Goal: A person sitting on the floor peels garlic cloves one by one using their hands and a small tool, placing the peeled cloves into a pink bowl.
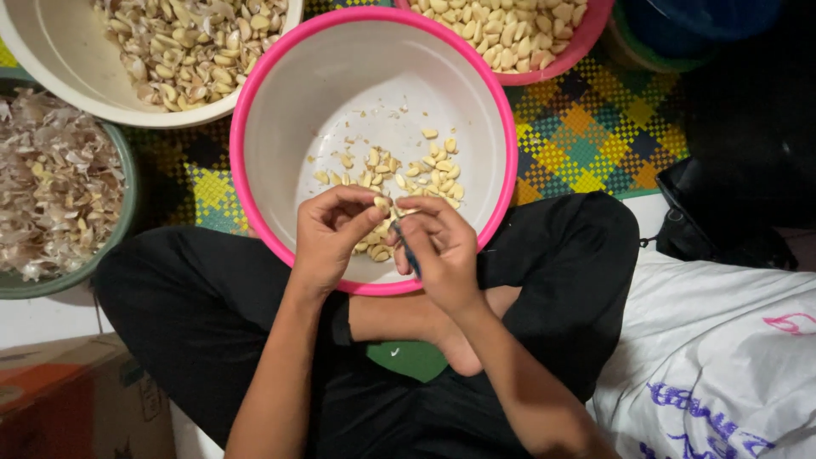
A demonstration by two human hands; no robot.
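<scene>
Woven plastic matting (586, 136) in yellow, green and dark checks is covering the floor, and a person in black trousers is sitting cross-legged on it with a pink-rimmed basin (255, 110) set against the shins.

From the head camera, everything is arranging itself around that basin. Over its near rim the left hand (327, 238) is pinching a garlic clove (382, 204) between thumb and fingertips, so the grip is closing narrow on the clove. The right hand (442, 246) is sitting just beside it on the right, fingers curling around a small dark-handled blade (410, 251) whose handle is pointing down toward the body; the cutting end is hidden behind the fingers. The clove is lying between the two hands, touching the left fingertips and meeting the right hand's tips, and its long axis is too small to make out. The left hand is the one carrying it, the right is coming at it from the side.

Inside the basin, just beyond the hands, a scatter of peeled cloves (408, 170) is resting on the white bottom. Beyond the basin's far-left rim a cream bowl (51, 68) is holding unpeeled cloves; beyond its far-right rim another pink bowl (578, 38) is holding peeled ones. Left of the basin a green bowl (123, 212) is brimming with papery skins. Right of it a white sack (722, 357) is lying by the knee.
</scene>
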